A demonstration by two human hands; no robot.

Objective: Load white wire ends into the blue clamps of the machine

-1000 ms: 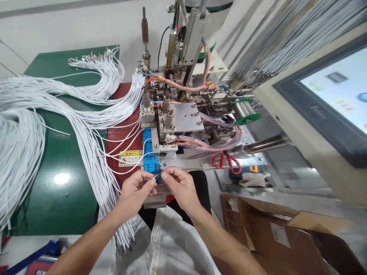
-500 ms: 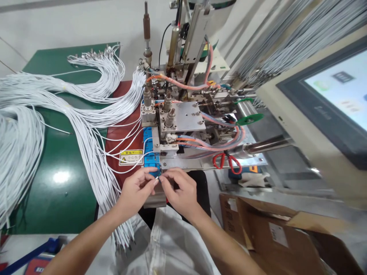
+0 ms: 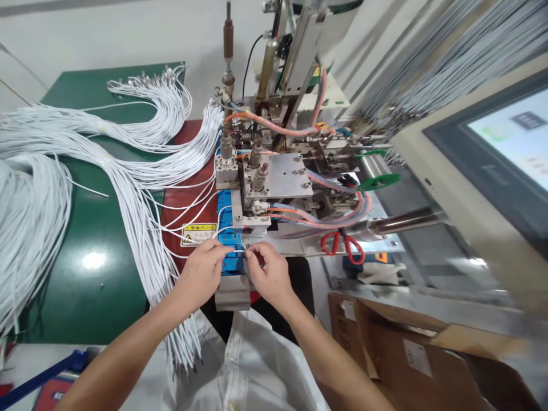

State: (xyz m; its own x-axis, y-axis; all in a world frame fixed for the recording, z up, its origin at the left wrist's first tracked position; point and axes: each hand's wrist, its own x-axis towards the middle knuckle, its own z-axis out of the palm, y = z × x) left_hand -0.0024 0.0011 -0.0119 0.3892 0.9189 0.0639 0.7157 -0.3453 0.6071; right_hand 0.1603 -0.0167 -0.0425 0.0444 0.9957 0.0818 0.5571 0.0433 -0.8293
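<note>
My left hand (image 3: 204,265) pinches a white cable (image 3: 234,251) close to its end, just over the row of blue fixture blocks (image 3: 232,264). Opposite it, my right hand (image 3: 269,273) is closed at the cable's tip, thumb and forefinger together; the tiny end piece between them is mostly hidden. Further up the blue row, several white cables lie across the blocks and run under the metal press of the machine (image 3: 278,177). A thick bundle of white cables (image 3: 141,240) hangs over the table edge left of my left hand.
A green table (image 3: 107,285) carries more cable bundles. Red-handled scissors (image 3: 342,245) lie on the machine base, near a green-flanged wire spool (image 3: 379,171). A screen (image 3: 492,137) juts in at right, above an open cardboard box (image 3: 411,342). A metal chute (image 3: 232,294) ends the blue row.
Both hands have moved slightly up, bringing the cable end over the blue blocks. The cable now lies level between the fingers. The view has shifted a little.
</note>
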